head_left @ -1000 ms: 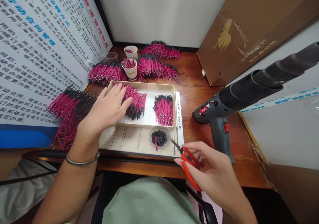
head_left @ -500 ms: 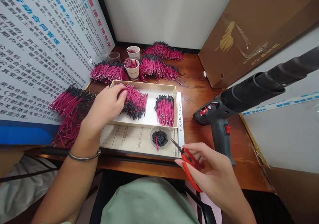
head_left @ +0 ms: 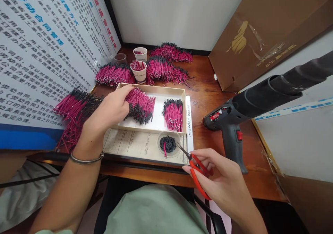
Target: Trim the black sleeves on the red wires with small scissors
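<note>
My left hand (head_left: pixel 110 106) reaches over the left end of a cream box tray (head_left: pixel 166 89). Its thumb and forefinger look apart at the edge of a pile of magenta wires with black ends (head_left: pixel 142 103); its other fingers are hidden. A smaller bundle of such wires (head_left: pixel 173 115) lies at the tray's right end. My right hand (head_left: pixel 221 178) is closed around red-handled scissors (head_left: pixel 198 167), whose narrow tips point at a clear cup (head_left: pixel 179 150). In that cup are short black tube pieces (head_left: pixel 168 143) and a little magenta wire (head_left: pixel 164 150).
Under the tray lies a paper cutter board (head_left: pixel 130 145). Behind stand paper cups (head_left: pixel 139 76) amid more wire heaps (head_left: pixel 166 69); another heap (head_left: pixel 75 112) lies left. A black heat gun (head_left: pixel 231 123) stands at right, near a brown carton (head_left: pixel 249 36). A printed board (head_left: pixel 52 53) borders the left.
My left hand has turned slightly at the wire pile, its forefinger now stretched farther toward the tray's back edge. The right hand and scissors hold still. The view has shifted slightly.
</note>
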The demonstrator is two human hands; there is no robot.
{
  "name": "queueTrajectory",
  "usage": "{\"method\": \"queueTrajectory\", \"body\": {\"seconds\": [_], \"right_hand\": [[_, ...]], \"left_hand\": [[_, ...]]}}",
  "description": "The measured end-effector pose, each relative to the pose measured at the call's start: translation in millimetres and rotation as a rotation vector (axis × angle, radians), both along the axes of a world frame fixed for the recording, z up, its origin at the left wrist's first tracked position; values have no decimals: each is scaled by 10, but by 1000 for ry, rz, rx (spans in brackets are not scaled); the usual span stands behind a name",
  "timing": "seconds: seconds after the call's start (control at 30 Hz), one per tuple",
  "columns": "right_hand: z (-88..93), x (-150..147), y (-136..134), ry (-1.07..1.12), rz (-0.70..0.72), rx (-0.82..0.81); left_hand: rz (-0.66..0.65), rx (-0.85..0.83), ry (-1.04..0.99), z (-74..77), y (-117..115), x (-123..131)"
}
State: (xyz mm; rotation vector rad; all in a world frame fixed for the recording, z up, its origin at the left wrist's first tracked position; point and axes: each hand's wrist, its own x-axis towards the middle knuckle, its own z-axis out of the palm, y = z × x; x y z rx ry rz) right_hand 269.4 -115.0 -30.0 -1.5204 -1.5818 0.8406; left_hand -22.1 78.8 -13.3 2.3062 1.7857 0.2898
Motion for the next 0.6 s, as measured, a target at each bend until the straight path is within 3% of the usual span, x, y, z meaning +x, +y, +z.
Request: {"method": "queueTrajectory", "body": {"seconds": [0.6], "right_hand": [[3, -30, 19, 22, -10, 5]], "left_hand": [[74, 18, 74, -136, -177, -169]]}}
